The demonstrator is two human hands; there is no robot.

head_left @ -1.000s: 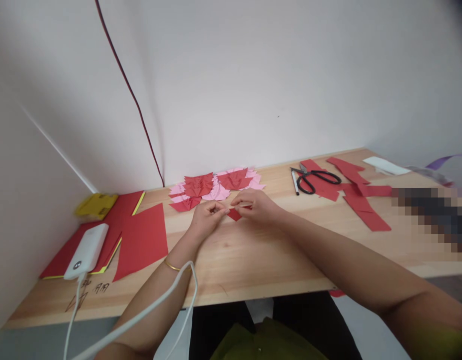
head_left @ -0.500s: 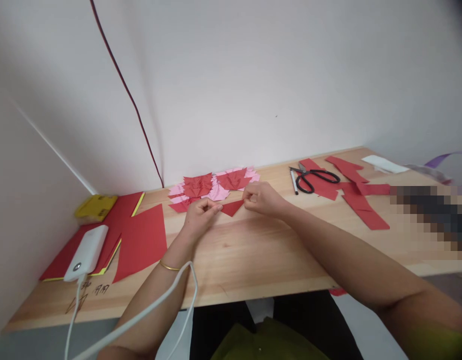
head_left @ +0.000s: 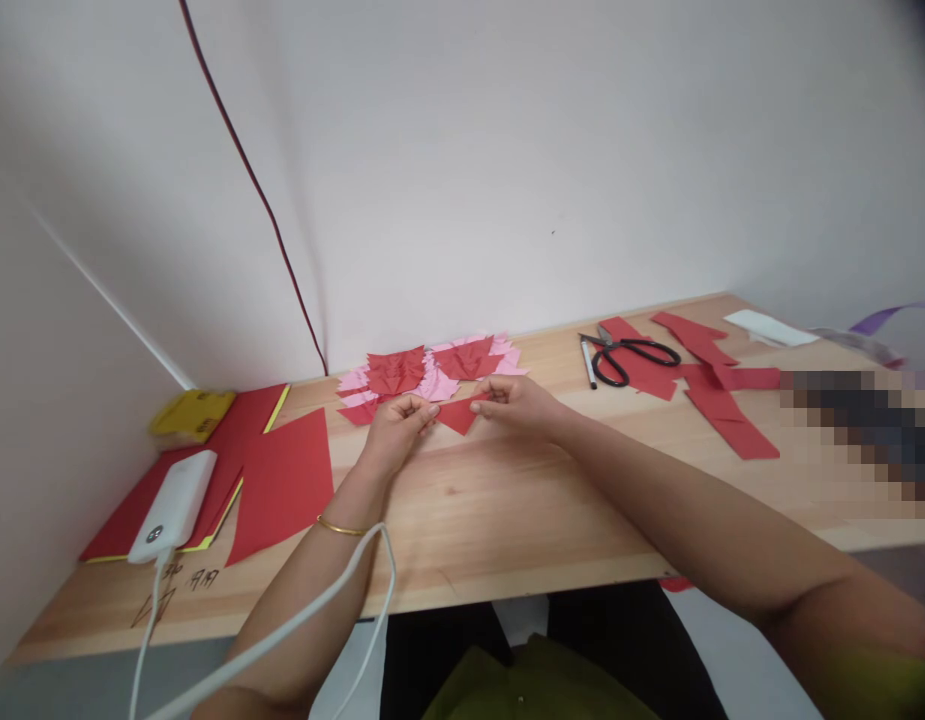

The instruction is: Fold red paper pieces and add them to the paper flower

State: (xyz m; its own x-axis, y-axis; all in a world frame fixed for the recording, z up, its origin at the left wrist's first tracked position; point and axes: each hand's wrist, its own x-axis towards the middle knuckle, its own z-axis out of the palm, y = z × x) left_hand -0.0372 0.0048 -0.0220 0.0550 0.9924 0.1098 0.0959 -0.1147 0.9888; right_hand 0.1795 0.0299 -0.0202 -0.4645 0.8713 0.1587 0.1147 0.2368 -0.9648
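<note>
A small red paper triangle (head_left: 457, 416) is stretched between my two hands above the wooden table, its point toward me. My left hand (head_left: 403, 424) pinches its left corner between thumb and fingers. At the right corner, my right hand (head_left: 516, 405) grips the paper the same way, thumb toward the front. Just behind the hands lie pleated red paper pieces (head_left: 396, 370) and pleated pink paper pieces (head_left: 441, 384), partly overlapping near the wall.
Black-handled scissors (head_left: 625, 358) and a white pen (head_left: 588, 362) lie right, beside red scraps (head_left: 732, 422). On the left are red sheets (head_left: 286, 485), a white power bank (head_left: 174, 505) with a cable, and a yellow packet (head_left: 193, 416). A pixelated dark patch covers the far right.
My right hand has shifted slightly left and down, its thumb now stretched along the paper. My left hand has moved slightly left, and the red triangle has turned a little.
</note>
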